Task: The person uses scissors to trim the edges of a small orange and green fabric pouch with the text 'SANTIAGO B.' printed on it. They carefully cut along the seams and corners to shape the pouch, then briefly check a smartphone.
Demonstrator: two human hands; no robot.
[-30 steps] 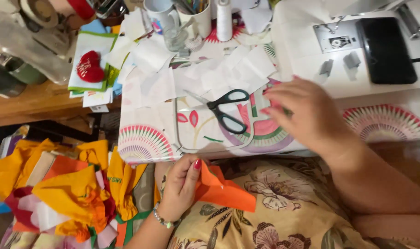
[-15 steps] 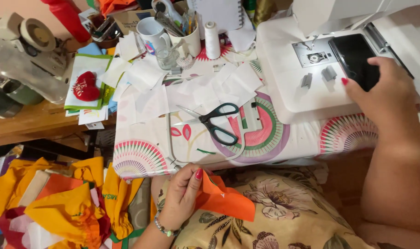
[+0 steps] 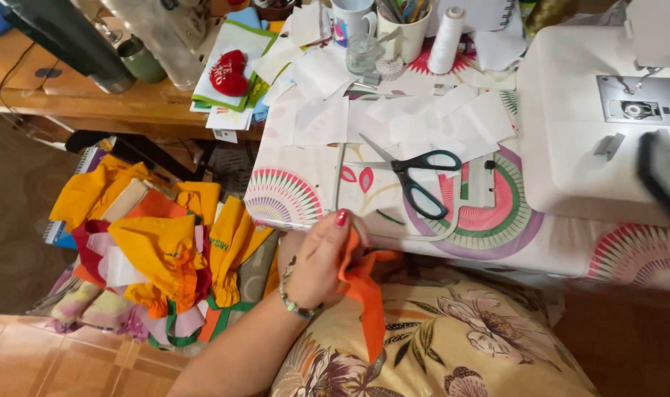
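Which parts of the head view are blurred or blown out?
Head view: dark object at the right edge is motion-smeared; white sewing machine bed nearly blown out; left hand, orange cloth and scissors sharp; no harsh shadows.

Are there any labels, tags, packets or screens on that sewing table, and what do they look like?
Red heart-shaped item: with pale markings, far left of the table, on a green-edged white card.
White paper tag: small and rectangular, hanging at the wooden table edge below the heart.
Printed mug: white with coloured print, at the back.
Dark blurred object: right edge; whether it is a screen is unclear.
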